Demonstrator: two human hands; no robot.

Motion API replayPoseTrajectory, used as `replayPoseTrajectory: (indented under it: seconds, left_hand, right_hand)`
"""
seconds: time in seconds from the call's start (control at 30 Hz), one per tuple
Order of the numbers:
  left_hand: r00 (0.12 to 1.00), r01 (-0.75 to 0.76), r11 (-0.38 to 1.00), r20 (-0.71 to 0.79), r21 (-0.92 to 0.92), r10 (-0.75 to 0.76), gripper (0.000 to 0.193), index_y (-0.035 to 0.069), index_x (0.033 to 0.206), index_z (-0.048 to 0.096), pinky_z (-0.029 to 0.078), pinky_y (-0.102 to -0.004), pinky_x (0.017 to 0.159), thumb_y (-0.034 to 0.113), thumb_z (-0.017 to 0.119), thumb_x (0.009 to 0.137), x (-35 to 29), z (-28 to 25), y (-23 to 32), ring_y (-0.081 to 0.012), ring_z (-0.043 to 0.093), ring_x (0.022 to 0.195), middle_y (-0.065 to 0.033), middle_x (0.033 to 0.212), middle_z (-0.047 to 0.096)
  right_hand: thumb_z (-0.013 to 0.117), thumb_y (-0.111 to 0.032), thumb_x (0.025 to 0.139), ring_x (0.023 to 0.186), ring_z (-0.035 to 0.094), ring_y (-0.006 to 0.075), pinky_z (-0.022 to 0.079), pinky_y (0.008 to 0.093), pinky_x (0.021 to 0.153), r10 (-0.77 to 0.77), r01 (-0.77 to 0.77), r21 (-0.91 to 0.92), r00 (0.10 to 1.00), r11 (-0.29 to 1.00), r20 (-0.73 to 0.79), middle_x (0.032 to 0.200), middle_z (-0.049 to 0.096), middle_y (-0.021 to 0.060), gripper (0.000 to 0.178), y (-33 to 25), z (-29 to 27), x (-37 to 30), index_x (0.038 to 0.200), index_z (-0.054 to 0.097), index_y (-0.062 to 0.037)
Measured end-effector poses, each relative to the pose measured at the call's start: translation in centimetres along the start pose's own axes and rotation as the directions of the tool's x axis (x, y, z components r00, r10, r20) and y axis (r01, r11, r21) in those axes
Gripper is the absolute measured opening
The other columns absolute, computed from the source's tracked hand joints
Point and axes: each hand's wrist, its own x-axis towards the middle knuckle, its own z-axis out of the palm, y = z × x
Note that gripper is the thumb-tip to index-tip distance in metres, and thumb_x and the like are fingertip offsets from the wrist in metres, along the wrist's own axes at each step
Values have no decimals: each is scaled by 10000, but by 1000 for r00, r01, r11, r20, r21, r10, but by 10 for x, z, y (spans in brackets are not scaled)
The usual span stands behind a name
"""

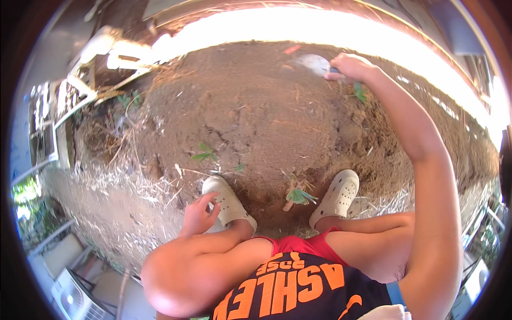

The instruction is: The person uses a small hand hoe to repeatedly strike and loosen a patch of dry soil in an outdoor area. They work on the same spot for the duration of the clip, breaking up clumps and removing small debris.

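Observation:
My right hand [350,68] stretches far forward, its fingers wrapped round the dark handle of a trowel [314,64]. The trowel's pale grey blade points left, low over the brown soil [229,96], and is blurred by motion. Whether its edge touches the ground I cannot tell. Close to my left clog [228,200] hangs my left hand [201,214], fingers loosely bent and apart, with nothing seen in it. A small reddish piece [292,49] lies on the soil just beyond the blade.
A small uprooted-looking plant [300,196] lies between my clogs, and other green sprigs [204,152] dot the soil. My right clog [341,194] stands at a dug hollow. Dry straw [144,186] is strewn at left, beside a pale frame [80,106]. Bright sunlight whitens the far strip.

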Motion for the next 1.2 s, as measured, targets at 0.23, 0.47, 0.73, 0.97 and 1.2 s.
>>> replayPoseTrajectory:
  seconds: [0.23, 0.47, 0.73, 0.97, 1.2]
  left_hand:
    - [981, -190, 981, -32, 42, 192, 294, 152, 1281, 743, 617, -409, 642, 185, 822, 1000, 10, 16, -16, -283, 755, 719, -38, 934, 790]
    - [936, -353, 936, -8, -4, 353, 221, 141, 1201, 764, 637, -439, 684, 260, 803, 1019, 39, 23, -21, -321, 774, 785, -66, 928, 785]
    - [861, -509, 858, 53, 70, 506, 315, 110, 911, 741, 635, -464, 723, 389, 734, 1057, 91, 47, -45, -331, 769, 831, -84, 833, 746]
    - [789, -567, 815, -202, 121, 580, 360, 132, 760, 645, 596, -433, 595, 332, 779, 1028, 103, 75, -55, -291, 707, 680, -48, 741, 656]
    - [828, -531, 847, -202, 12, 522, 313, 138, 805, 680, 609, -443, 615, 329, 720, 1050, 103, 86, -71, -299, 734, 702, -46, 768, 690]
  right_hand:
    - [667, -594, 1108, 761, 719, 195, 612, 417, 739, 60, -85, 190, 990, 978, 130, 905, 790, 91, 529, -88, -47, -79, 1118, 830, -91]
    - [704, -554, 1071, 803, 747, 259, 626, 446, 764, -222, 242, -377, 970, 894, 95, 995, 756, 89, 540, -168, -68, -171, 1348, 712, -91]
    - [655, -405, 1149, 948, 767, 396, 594, 545, 896, 246, -239, 93, 966, 967, -75, 1065, 760, 203, 436, -187, -98, -94, 1408, 631, -56]
    - [587, -387, 1174, 1093, 780, 388, 580, 539, 971, 270, -266, 102, 963, 959, -26, 1164, 783, 236, 452, -197, -62, 37, 1497, 604, -71]
    - [574, -349, 1168, 1259, 760, 379, 563, 481, 1121, 254, -253, 143, 967, 957, 11, 1366, 765, 272, 525, -241, -89, 89, 1614, 598, -74]
